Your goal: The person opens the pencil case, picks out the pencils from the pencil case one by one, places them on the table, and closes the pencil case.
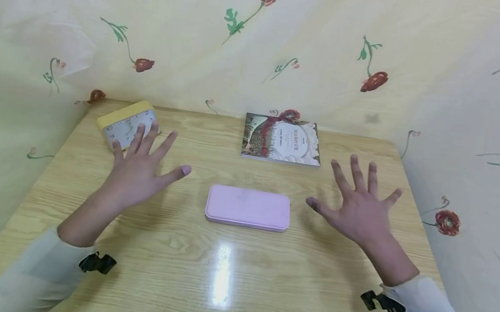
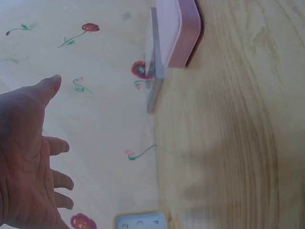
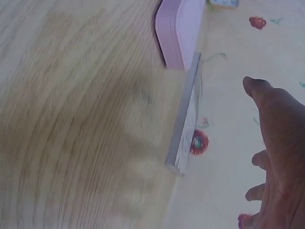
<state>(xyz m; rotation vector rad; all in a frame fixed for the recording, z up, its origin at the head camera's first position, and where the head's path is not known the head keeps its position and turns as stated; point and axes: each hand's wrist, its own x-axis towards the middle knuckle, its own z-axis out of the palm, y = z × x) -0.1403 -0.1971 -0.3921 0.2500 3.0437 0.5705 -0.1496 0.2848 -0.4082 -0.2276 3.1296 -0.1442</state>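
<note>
A closed pink pencil case (image 1: 249,207) lies flat on the wooden table, between the two hands. To its left, the left hand (image 1: 135,173) hovers with fingers spread, holding nothing; its fingertips overlap a yellow-framed clock (image 1: 125,122) in the head view. On the other side, the right hand (image 1: 361,209) is held above the table with its fingers fanned out, nothing in it. Behind the case lies a book (image 1: 283,139) with an illustrated cover. Both wrist views show the case's end, the pencil case (image 2: 178,33) on the left one and the pencil case (image 3: 178,33) on the right.
The table (image 1: 162,273) has a pale wood grain and a bright light reflection near its front. A floral cloth (image 1: 192,21) hangs behind it and along both sides. Each sleeve carries a black strap, such as the left wrist strap (image 1: 98,263).
</note>
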